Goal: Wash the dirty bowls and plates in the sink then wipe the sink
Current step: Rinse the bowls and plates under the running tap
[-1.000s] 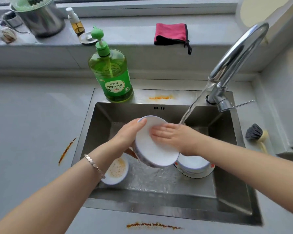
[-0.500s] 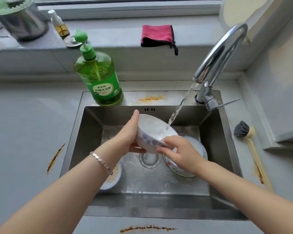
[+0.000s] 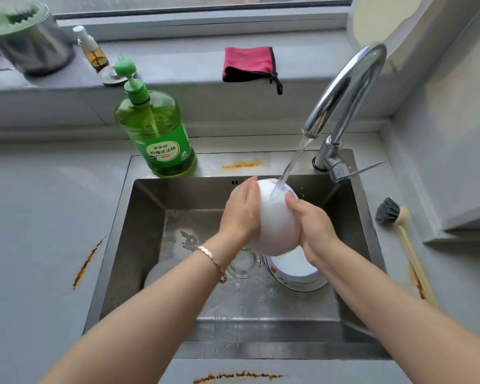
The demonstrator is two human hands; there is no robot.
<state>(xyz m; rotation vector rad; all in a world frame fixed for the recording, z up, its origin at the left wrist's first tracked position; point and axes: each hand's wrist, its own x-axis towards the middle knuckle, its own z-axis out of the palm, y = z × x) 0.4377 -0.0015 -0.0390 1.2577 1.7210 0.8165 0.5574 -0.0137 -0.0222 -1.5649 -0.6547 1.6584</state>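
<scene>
Over the middle of the sink [image 3: 150, 217] basin, I hold a white bowl [image 3: 277, 220] up off the sink floor, between both hands, under running water. My left hand [image 3: 241, 214] cups the bowl's left side, thumb lying up along the rim, fingers wrapped behind and out of sight. My right hand [image 3: 315, 225] grips the right side, thumb pressed on the near surface, fingers curled round the back. The bowl is tipped on edge, with a bit of blue pattern at its upper right; I cannot tell if the white face toward me is the inside or the underside. The water stream [image 3: 291, 164] from the chrome faucet [image 3: 344, 87] slants down and lands on the bowl's top, between my thumbs. A bracelet [image 3: 211, 256] sits on my left wrist. Below the bowl is the drain [image 3: 244, 261], wet, with foam around it. Just right of it, under my right wrist, a patterned-rim plate [image 3: 297, 286] lies flat with a white dish [image 3: 295, 266] seated in it. At front left is a small bowl [image 3: 161, 270], mostly hidden by my left forearm. A green dish soap bottle [image 3: 155, 134] stands on the sink's back ledge, beside an orange stain [image 3: 241, 164]. More orange streaks mark the grey counter, left of the sink [image 3: 88, 261] and at the front edge [image 3: 237, 376]. A dish brush [image 3: 391, 214] lies on the counter right of the sink. A pink cloth [image 3: 248, 63] sits folded on the windowsill, a metal pot [image 3: 28, 42] and a small spray bottle [image 3: 90, 48] far left.
</scene>
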